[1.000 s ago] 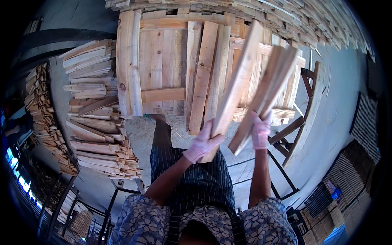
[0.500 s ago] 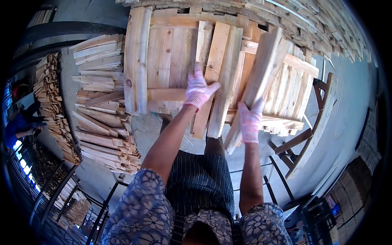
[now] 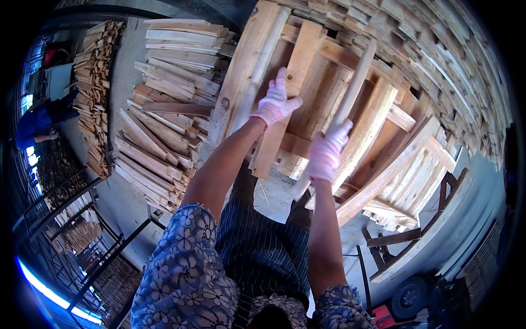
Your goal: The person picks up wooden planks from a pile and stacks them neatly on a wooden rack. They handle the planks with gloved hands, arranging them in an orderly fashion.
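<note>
My left hand (image 3: 278, 102), in a pink-and-white knit glove, rests on a flat wooden plank (image 3: 304, 52) with fingers stretched out and the thumb apart. In a glove of the same kind, my right hand (image 3: 329, 151) is closed around a narrow wooden board (image 3: 357, 82), which stands on edge and slants up and away. Just right of it a pale, rough-edged board (image 3: 370, 123) lies slanted across the framed wooden panel (image 3: 334, 52). Farther right, a longer board (image 3: 392, 172) also crosses the panel. My right fingertips are partly hidden behind the board.
Two long boards (image 3: 249, 66) lie side by side at the panel's left end. Piles of loose slats (image 3: 159, 148) cover the floor to the left. Stacked planks (image 3: 427, 55) rise along the far side. A wooden trestle (image 3: 427, 233) stands right. A person in blue (image 3: 38, 123) is far left.
The view has turned, shifting the scene. The board in my right hand has tipped onto its edge, and boards now lie apart to its right. My left hand stays at the left plank.
</note>
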